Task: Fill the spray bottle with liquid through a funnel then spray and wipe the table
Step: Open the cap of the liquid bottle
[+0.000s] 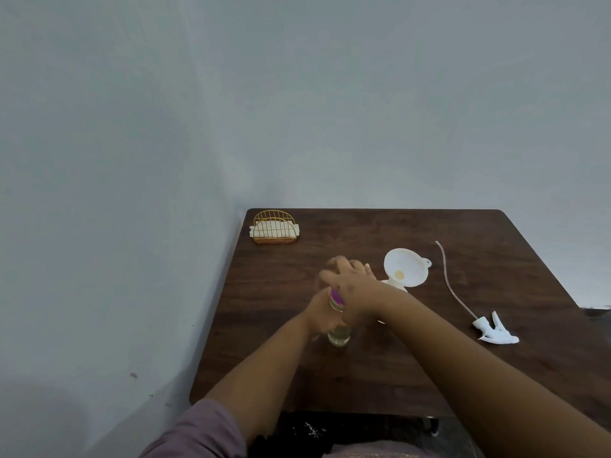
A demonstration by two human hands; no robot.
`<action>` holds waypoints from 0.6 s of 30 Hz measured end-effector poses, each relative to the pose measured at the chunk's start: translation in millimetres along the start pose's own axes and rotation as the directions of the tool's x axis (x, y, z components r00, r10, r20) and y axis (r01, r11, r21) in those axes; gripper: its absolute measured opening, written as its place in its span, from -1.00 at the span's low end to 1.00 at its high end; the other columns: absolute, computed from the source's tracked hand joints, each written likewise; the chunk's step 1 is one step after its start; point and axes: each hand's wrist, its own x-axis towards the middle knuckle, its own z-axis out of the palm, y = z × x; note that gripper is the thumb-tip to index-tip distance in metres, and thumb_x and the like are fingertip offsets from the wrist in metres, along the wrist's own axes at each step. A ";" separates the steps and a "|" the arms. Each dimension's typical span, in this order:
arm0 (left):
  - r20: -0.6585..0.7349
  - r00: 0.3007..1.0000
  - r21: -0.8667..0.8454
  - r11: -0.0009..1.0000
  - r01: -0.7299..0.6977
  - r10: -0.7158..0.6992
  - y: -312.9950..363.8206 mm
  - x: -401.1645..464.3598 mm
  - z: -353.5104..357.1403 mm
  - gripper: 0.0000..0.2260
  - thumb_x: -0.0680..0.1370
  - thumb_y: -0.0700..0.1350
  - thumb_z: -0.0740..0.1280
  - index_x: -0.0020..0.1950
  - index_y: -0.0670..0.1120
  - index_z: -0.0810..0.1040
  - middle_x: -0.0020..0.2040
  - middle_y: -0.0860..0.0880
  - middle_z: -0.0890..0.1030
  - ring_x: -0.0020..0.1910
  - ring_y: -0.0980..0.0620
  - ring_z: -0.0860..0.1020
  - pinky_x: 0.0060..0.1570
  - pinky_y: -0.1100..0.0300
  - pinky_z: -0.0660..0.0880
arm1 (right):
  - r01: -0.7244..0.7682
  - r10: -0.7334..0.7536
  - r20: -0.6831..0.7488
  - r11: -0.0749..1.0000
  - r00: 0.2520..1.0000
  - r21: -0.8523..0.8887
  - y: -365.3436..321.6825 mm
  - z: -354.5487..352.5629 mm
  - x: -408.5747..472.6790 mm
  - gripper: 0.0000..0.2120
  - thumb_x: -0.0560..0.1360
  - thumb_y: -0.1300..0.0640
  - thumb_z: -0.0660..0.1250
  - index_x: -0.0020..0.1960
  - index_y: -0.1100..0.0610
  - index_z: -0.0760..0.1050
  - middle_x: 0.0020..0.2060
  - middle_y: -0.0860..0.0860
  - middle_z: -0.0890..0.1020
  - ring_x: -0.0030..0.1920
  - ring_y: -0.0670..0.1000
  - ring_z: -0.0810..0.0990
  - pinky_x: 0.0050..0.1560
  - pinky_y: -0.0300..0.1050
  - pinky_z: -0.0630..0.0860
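Note:
A clear bottle (339, 338) with yellowish liquid at its bottom and a purple band (337, 295) near its top stands mid-table. My left hand (322, 317) grips its body from the left. My right hand (350, 285) is closed over its top and looks blurred; the top is hidden beneath it. Just right of my hands is a white funnel (406, 267), mouth facing the camera, its lower part hidden behind my right wrist. The white spray head (496, 333) with its long dip tube (448, 282) lies on the table at the right, apart from any bottle.
A gold wire holder with white napkins (275, 228) stands at the far left corner of the dark wooden table (363, 375). A grey wall runs along the table's left side and behind it.

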 end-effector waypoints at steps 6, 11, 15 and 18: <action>-0.001 1.000 -0.069 0.997 0.026 -0.027 -2.3 0.0 -3.5 -0.56 0.42 -0.41 0.45 0.27 -0.17 0.52 0.14 -0.03 0.62 0.08 0.20 0.60 0.10 0.24 0.57 | -0.234 0.249 -0.237 0.968 0.939 0.091 -5.0 5.9 1.1 -0.51 0.54 -0.22 0.21 0.31 0.08 0.29 0.15 0.09 0.48 0.15 0.11 0.51 0.00 -0.07 0.48; -0.041 0.999 0.004 1.000 -0.004 0.004 3.0 -6.0 -2.6 -0.46 0.42 -0.25 0.44 0.39 -0.20 0.44 0.30 -0.06 0.53 0.29 -0.02 0.50 0.24 0.21 0.43 | 0.013 -0.011 0.049 0.999 0.999 -0.044 -5.5 2.0 0.2 -0.40 0.41 0.23 0.42 0.36 -0.11 0.31 0.44 0.04 0.16 0.50 0.19 0.03 0.50 0.28 -0.02; -0.003 1.000 -0.035 0.999 -0.015 0.015 2.0 -4.9 -3.6 -0.54 0.50 -0.42 0.36 0.39 -0.29 0.40 0.26 -0.08 0.50 0.16 0.32 0.53 0.08 0.43 0.45 | -0.127 0.144 -0.246 0.988 0.959 0.084 -12.8 7.7 -1.0 -0.49 0.47 -0.20 0.33 0.31 -0.03 0.27 0.31 0.04 0.33 0.34 0.14 0.32 0.31 0.14 0.33; 0.000 1.000 -0.045 0.999 0.017 -0.017 1.5 -0.5 -3.5 -0.58 0.46 -0.39 0.43 0.31 -0.30 0.48 0.25 -0.19 0.57 -0.01 0.37 0.56 0.06 0.35 0.53 | -0.274 0.245 -0.297 0.960 0.923 -0.059 -16.4 8.2 -3.2 -0.57 0.59 -0.17 0.14 0.32 0.08 0.30 0.17 0.10 0.46 0.20 0.14 0.48 0.07 0.00 0.42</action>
